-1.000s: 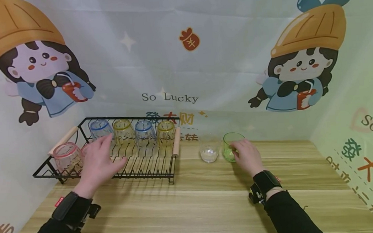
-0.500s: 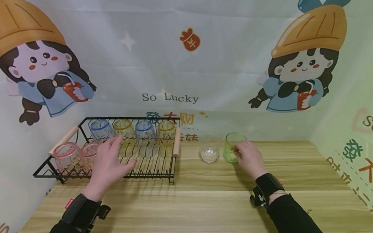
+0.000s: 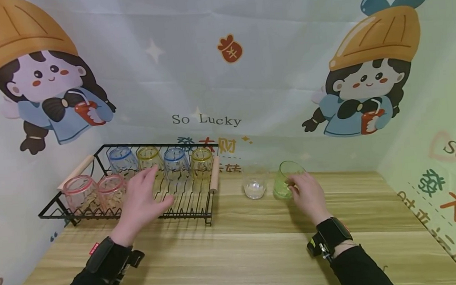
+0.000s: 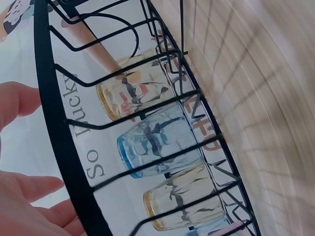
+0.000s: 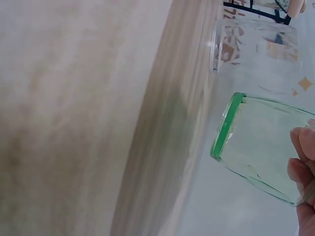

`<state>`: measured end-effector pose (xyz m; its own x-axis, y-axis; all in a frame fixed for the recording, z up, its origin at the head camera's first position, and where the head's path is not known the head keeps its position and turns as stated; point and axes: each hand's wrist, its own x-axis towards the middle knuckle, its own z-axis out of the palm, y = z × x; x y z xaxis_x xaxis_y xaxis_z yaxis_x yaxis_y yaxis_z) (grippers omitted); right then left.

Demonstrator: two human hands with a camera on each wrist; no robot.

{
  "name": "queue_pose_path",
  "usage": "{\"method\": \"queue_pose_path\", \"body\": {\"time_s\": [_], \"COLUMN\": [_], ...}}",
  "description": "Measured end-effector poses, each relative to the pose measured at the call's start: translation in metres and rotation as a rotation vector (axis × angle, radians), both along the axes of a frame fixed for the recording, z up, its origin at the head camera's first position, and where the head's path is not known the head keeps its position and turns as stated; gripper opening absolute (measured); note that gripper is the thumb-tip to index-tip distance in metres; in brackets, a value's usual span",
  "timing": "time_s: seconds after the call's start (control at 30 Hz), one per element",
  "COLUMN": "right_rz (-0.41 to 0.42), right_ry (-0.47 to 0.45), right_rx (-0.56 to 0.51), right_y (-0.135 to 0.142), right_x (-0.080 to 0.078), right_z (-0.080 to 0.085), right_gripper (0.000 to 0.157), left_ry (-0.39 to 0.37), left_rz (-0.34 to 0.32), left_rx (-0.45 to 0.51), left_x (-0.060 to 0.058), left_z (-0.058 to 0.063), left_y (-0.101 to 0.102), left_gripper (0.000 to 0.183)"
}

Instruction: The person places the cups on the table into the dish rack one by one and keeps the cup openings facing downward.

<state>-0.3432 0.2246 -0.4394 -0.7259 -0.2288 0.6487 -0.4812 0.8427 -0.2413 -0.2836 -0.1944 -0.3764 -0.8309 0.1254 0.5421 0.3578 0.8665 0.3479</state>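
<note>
My left hand (image 3: pixel 141 200) hangs above the front rail of a black wire dish rack (image 3: pixel 185 215), fingers and thumb spread, holding nothing. Beside it in the rack, two pink-ringed drinking glasses (image 3: pixel 111 191) stand at the front left. My right hand (image 3: pixel 308 194) pinches the upper rim of a green drinking glass (image 3: pixel 282 185), which leans to the right. The right wrist view shows the fingertips at the rim of the green glass (image 5: pixel 266 147), its thick green base toward the table. Just left of it stands a clear drinking glass (image 3: pixel 255 186) on the table.
Along the rack's back row stand blue-ringed (image 3: pixel 176 163) and yellow-ringed glasses (image 3: pixel 202 163). The rack has wooden handles (image 3: pixel 214 174) at both ends. A printed cloth (image 3: pixel 272 92) hangs behind the wood-grain table (image 3: pixel 235 255) and along its sides.
My left hand has moved right, away from the pink-ringed glasses, uncovering the second one. The green glass has tipped to the right in my right hand, which has shifted slightly right.
</note>
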Motion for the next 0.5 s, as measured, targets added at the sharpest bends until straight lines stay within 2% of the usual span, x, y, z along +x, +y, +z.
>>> {"method": "queue_pose_path", "body": {"time_s": [0.2,0.5], "right_rz": [0.024,0.048], "right_ry": [0.033,0.091], "right_rx": [-0.017,-0.049], "right_y": [0.001,0.003], "right_x": [0.007,0.016], "right_z": [0.001,0.005], "right_gripper": [0.015,0.018], "left_ry": [-0.023,-0.066], "left_rz": [-0.017,-0.009], "left_rx": [0.02,0.008], "left_x": [0.0,0.001], "left_z": [0.001,0.001], "left_y": [0.006,0.016], "left_gripper": [0.085,0.086]}}
